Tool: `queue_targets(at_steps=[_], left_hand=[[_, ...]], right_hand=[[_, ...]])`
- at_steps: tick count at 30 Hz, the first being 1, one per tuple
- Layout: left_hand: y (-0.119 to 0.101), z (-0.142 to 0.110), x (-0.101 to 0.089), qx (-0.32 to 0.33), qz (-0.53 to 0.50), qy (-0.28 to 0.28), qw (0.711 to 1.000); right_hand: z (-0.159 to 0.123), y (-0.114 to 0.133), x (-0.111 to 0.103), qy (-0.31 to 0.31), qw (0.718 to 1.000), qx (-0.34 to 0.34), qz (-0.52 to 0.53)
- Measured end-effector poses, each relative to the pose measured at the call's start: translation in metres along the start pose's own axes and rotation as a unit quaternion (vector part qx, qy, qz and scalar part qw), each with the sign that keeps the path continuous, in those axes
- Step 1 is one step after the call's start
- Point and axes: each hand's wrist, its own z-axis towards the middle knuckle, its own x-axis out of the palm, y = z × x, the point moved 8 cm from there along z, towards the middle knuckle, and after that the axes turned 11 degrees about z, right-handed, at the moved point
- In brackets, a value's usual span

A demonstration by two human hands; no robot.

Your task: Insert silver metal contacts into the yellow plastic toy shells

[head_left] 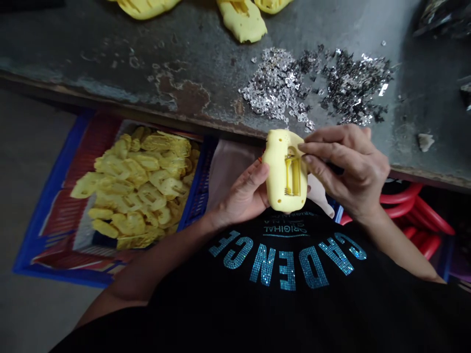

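- Left-hand grip (239,193): closed around the yellow plastic housing (283,171), palm under its lower left side, thumb lying across the left flank.
- Right-hand grip (349,169): fingers (316,147) extended onto the housing's upper right edge, tips just beside the battery bay (293,176). Your thumb is hidden, so can't tell whether this is a closed pinch or only contact.
- Housing location: held up in front of your chest, between both hands, just in front of the surface edge. Can't tell if it touches the surface; looks held clear.
- Long axis: nearly straight fore-aft, top end tilted slightly left. Rounded end with small holes points away from you, toward the surface; other end points at your chest.
- Open side with the bay faces up at you. Left hand carries the lower body; right hand is on the far right edge.
- Around it: metal clips (312,86) lie in two loose heaps on the worn metal surface (110,59), ahead and right of the hands. More yellow shells (241,19) sit at the far side.
- Left of you: a blue crate (55,230) is piled with yellow shells (134,186).
- Right of you, below the surface: red plastic loops (415,211).
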Motion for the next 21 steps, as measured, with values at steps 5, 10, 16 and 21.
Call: queue_targets(at_steps=[5, 10, 16, 21], left_hand=[[-0.005, -0.003, 0.010, -0.002, 0.004, 0.042, 0.999], [-0.006, -0.002, 0.016, -0.004, 0.014, 0.065, 0.998], [-0.004, -0.002, 0.016, -0.022, 0.007, 0.069, 0.997], [-0.004, -0.002, 0.018, -0.022, -0.010, 0.079, 0.997]], right_hand=[[-0.002, 0.003, -0.002, 0.015, 0.996, -0.050, -0.068], [-0.010, 0.004, 0.008, 0.036, 0.991, -0.093, -0.093], [-0.015, 0.006, 0.008, 0.030, 0.974, -0.141, -0.172], [-0.020, 0.009, 0.008, 0.044, 0.965, -0.161, -0.202]])
